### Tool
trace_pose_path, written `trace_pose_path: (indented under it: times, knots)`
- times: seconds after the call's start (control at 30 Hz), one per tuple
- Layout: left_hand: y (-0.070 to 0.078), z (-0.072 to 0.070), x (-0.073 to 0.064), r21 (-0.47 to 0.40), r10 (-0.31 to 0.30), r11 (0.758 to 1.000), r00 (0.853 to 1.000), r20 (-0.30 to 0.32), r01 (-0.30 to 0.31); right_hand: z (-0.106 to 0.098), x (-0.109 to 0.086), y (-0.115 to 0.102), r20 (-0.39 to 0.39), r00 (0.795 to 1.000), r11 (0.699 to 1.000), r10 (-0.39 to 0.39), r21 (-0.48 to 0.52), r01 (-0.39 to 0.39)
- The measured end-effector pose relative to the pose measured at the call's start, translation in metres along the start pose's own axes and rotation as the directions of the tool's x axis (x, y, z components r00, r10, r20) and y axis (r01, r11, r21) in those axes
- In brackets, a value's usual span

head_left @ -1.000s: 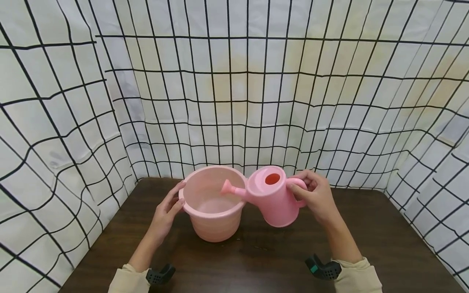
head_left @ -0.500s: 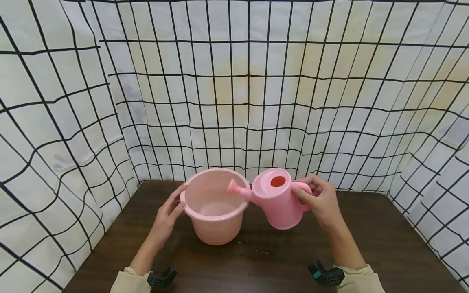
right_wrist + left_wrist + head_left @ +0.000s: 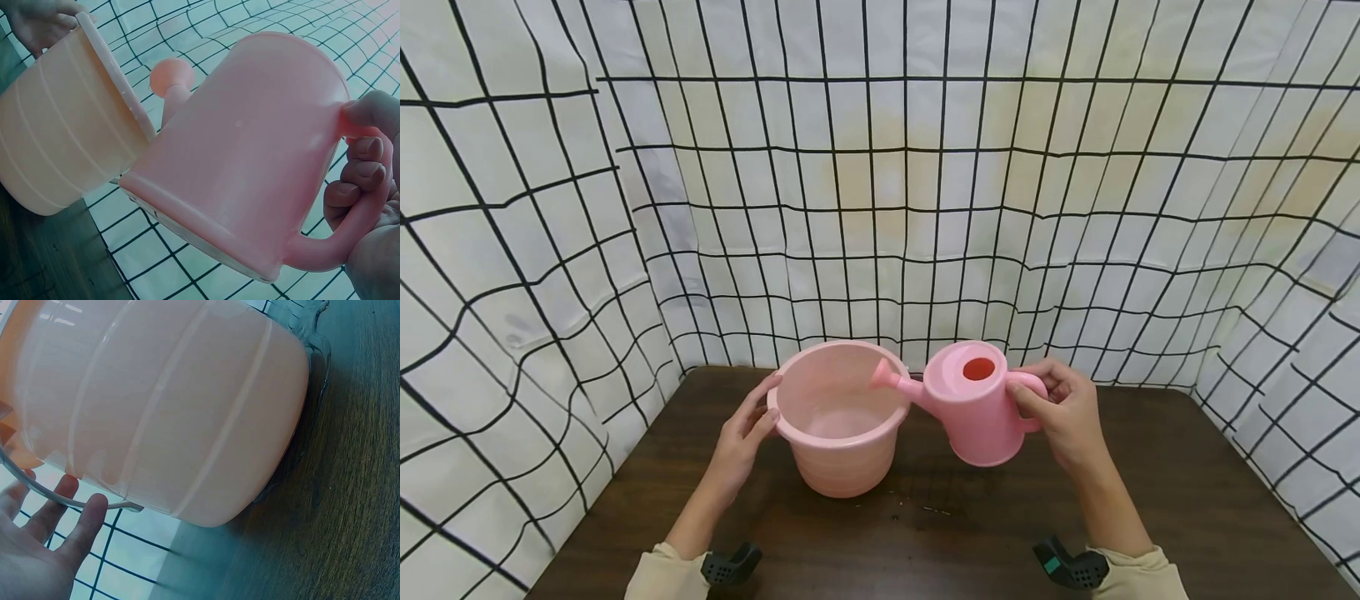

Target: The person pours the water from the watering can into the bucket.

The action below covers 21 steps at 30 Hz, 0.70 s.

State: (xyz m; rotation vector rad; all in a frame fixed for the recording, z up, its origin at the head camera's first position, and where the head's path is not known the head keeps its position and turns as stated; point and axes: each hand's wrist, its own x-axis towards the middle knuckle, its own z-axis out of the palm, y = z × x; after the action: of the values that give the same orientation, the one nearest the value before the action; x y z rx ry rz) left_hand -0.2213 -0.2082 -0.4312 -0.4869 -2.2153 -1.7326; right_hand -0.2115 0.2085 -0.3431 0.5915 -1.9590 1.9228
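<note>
A pale pink ribbed bucket point(image 3: 842, 467) stands on the brown table. My left hand point(image 3: 737, 442) holds its left rim; in the left wrist view, fingertips point(image 3: 94, 506) lie near the bucket's outer wall behind a thin curved handle point(image 3: 62, 499). My right hand point(image 3: 1063, 412) grips the handle of a pink watering can point(image 3: 981, 425), fingers curled round it. The can hangs above the table, slightly tilted, its flared spout point(image 3: 887, 377) reaching left over the bucket's right rim. A round red-lined opening shows on its top. No stream shows at the spout.
Clear liquid point(image 3: 322, 356) pools beside the bucket's base in the left wrist view. Small wet spots point(image 3: 936, 510) dot the table point(image 3: 970, 550) in front. A white curtain point(image 3: 880, 208) with black grid lines encloses the back and sides.
My right hand has drawn the watering can a little to the right, so its spout lies closer to the bucket's right rim. The left hand and bucket stay nearly in place.
</note>
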Motion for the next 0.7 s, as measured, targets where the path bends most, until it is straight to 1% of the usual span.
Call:
trace_pose_path:
  times: [0.17,0.37,0.7]
  knots:
    - [0.0,0.001,-0.001,-0.004,0.0,1.0,1.0,-0.007,0.0,-0.003,-0.004,0.0,-0.019,1.0,0.999,0.002,0.043,-0.001]
    - [0.001,0.001,0.0,0.0,-0.001,1.0,1.0,-0.005,0.001,-0.004,-0.008,-0.001,-0.097,0.995,0.996,0.01,0.091,-0.001]
    - [0.001,0.002,0.0,0.002,-0.006,1.0,1.0,-0.009,0.006,-0.009,-0.016,0.003,-0.156,0.988,0.992,0.009,0.128,0.011]
